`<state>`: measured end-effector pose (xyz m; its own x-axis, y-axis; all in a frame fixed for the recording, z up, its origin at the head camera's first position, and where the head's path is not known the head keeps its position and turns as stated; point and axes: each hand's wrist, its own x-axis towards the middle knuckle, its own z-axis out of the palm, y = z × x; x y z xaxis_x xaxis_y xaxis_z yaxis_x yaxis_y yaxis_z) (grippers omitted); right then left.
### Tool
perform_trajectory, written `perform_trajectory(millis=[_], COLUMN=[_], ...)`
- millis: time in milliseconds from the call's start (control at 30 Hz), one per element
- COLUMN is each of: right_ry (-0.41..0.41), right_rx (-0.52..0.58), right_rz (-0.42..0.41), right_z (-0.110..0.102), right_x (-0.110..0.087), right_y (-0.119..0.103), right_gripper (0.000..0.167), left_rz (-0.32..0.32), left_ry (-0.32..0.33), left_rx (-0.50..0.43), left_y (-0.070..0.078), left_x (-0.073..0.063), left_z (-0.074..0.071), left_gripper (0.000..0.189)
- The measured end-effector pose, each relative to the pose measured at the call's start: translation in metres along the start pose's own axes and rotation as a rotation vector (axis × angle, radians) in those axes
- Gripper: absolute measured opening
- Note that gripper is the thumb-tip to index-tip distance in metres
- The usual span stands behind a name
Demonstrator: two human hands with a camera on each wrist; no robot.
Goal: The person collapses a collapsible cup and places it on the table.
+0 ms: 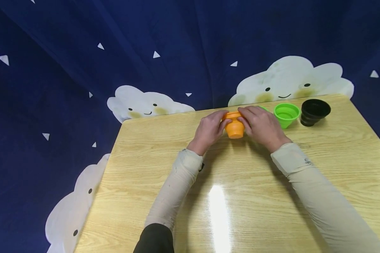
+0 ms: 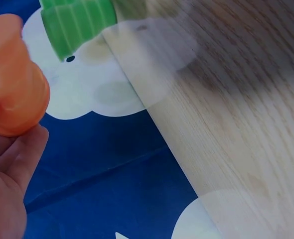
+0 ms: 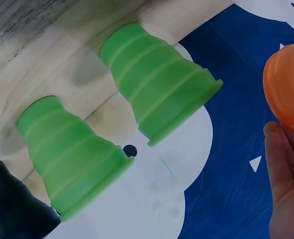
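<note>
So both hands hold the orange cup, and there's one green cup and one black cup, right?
Not quite: the right wrist view shows two green cups, not one. The left hand and right hand do hold the orange cup, and there's one black cup.

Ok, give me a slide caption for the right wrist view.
Orange cup in the right grip, beside a row of two green cups and one black cup on the wooden table.

Free room leftward across the tabletop (image 1: 145, 168); obstacles at back right: green cups (image 1: 286, 121), black cup (image 1: 314, 111).
</note>
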<state>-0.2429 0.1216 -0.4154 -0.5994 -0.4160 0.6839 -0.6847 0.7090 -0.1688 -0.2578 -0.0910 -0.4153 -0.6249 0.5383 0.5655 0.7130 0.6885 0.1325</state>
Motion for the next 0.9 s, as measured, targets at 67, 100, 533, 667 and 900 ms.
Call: perform_trajectory(millis=[67,100,533,667,900], right_ry=[0.001,0.002,-0.013,-0.021,-0.018], right_rx=[-0.001,-0.002,0.007,0.072,0.294], right_rz=[0.000,0.000,0.010,0.089,0.324], right_z=[0.001,0.001,0.010,0.010,0.010], right_x=[0.000,0.001,-0.005,-0.006,-0.006], right_y=[0.000,-0.001,-0.002,-0.003,0.000], right_gripper=[0.030,0.030,0.029,0.024,0.024], left_rz=[0.004,0.006,-0.054,-0.185,-0.363], left_ry=[-0.005,-0.008,-0.012,0.010,0.041], left_rx=[0.003,0.007,-0.115,-0.428,-1.104], left_y=[0.000,0.001,0.003,0.002,-0.004], left_x=[0.000,0.000,-0.001,-0.002,-0.009], left_z=[0.000,-0.001,0.000,-0.001,-0.003], left_gripper=[0.031,0.031,0.028,0.026,0.015])
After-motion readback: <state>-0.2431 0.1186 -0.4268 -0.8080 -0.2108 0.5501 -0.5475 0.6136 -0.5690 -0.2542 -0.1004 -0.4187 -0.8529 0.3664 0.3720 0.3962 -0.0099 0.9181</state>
